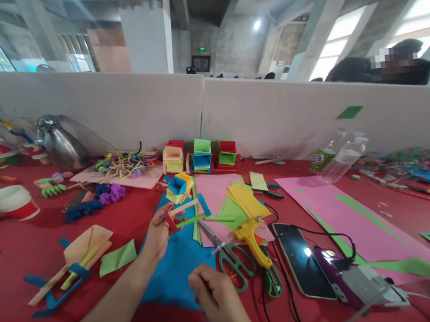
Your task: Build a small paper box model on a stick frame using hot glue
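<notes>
My left hand (157, 235) is closed on a small frame of coloured paper strips (185, 212), red, white, green and blue, held just above a blue paper sheet (175, 268). My right hand (214, 295) is near the bottom edge with its fingers curled in; what it holds, if anything, I cannot make out. Scissors with green handles (228, 256) lie just right of it, and a yellow glue gun (251, 240) lies beyond them. A folded blue and yellow paper box (180, 186) sits behind the frame.
A red cloth (28, 245) covers the table. A phone (302, 258) and a purple power bank (343, 275) lie at right on cables. Pink paper (326, 207), paper boxes (202, 157), a metal kettle (59, 141), a plastic bottle (337, 159) and a white partition (270, 112) stand behind.
</notes>
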{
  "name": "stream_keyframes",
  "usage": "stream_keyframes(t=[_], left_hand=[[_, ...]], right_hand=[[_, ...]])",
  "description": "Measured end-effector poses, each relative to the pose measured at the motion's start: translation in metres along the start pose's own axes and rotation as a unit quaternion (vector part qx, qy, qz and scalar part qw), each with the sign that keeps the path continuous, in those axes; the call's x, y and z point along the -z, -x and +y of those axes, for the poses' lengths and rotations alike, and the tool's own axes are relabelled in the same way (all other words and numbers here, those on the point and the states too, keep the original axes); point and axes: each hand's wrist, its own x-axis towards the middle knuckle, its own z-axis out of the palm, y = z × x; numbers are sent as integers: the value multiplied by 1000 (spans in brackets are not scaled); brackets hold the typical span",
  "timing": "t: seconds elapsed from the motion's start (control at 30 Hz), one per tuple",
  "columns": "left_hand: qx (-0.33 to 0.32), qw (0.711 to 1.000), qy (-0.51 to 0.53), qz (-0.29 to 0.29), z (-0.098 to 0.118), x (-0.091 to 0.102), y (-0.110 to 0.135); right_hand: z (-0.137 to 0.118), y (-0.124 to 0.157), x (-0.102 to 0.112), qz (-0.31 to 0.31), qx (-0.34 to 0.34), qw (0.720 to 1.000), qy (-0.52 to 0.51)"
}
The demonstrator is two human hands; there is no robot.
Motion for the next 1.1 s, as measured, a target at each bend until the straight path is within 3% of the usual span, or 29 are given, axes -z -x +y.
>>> stream_keyframes(t=[0.17, 0.27, 0.43, 0.53, 0.87, 1.1], left_hand=[[10, 1000, 8, -9, -4, -5, 5], [40, 999, 8, -14, -6, -9, 9], [106, 994, -14, -31, -8, -10, 12], [133, 990, -23, -52, -7, -10, 13], [154, 985, -25, -68, -6, -9, 14], [141, 986, -52, -78, -9, -9, 14]], right_hand=[[5, -20, 8, 133, 76, 983, 101], [7, -41, 5, 154, 129, 957, 208], [15, -62, 1, 168, 190, 889, 381], [18, -65, 5, 166, 210, 876, 401], [20, -65, 12, 139, 243, 879, 385], [18, -65, 13, 139, 262, 841, 453]])
